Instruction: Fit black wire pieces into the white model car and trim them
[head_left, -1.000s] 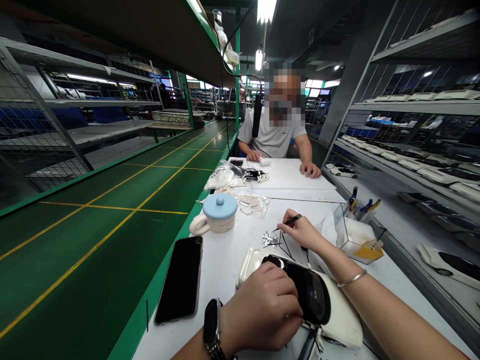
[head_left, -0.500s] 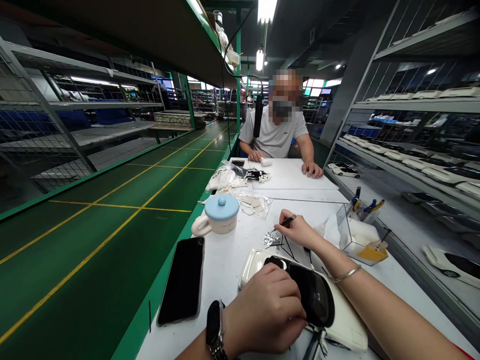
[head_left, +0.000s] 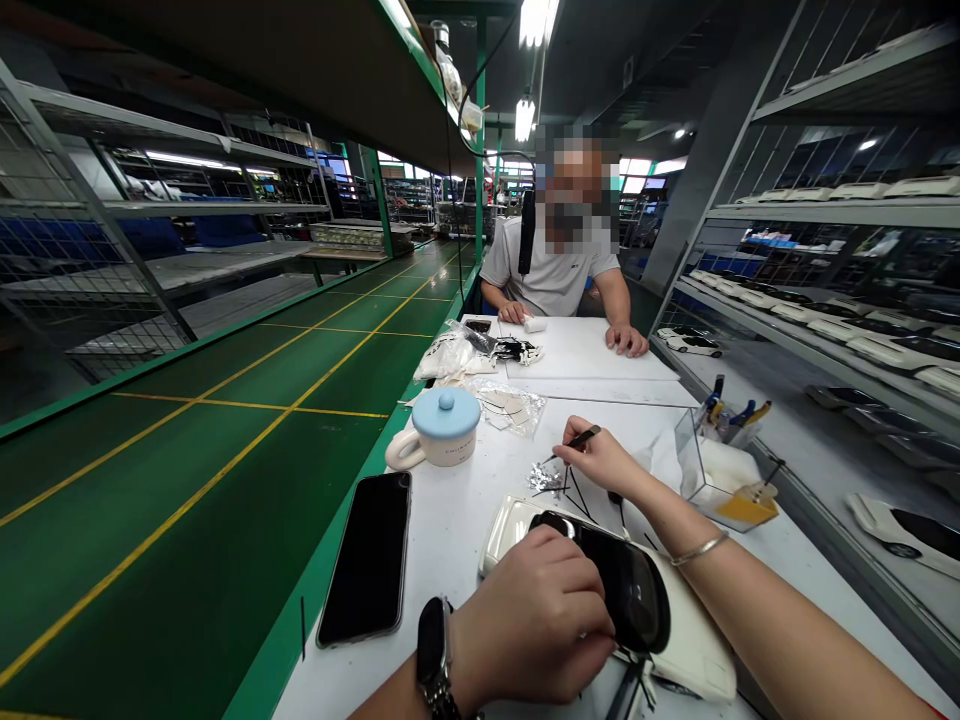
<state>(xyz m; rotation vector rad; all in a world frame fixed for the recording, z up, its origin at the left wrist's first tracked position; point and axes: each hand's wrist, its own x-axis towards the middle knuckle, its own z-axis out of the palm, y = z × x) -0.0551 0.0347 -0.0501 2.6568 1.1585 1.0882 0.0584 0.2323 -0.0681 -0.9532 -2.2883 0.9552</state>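
Observation:
My right hand pinches dark tweezers, whose thin tip points down at a small heap of silvery bits on the white table. Thin black strips lie beside the heap. Nearer to me, my left hand is closed over the side of a cream model car with a black roof and glass. Its fingers curl under, so whatever they hold is hidden. A dark tool and black strips lie just below that hand, partly cut off by the frame edge.
A phone and a blue-lidded mug stand on the left. Plastic bags lie beyond. At right is a clear box with tools behind it. A co-worker sits opposite; shelves of model cars line the right.
Both hands keep nearly the same place and grip. The view has shifted very slightly, and the right hand with the tweezers is a touch farther right.

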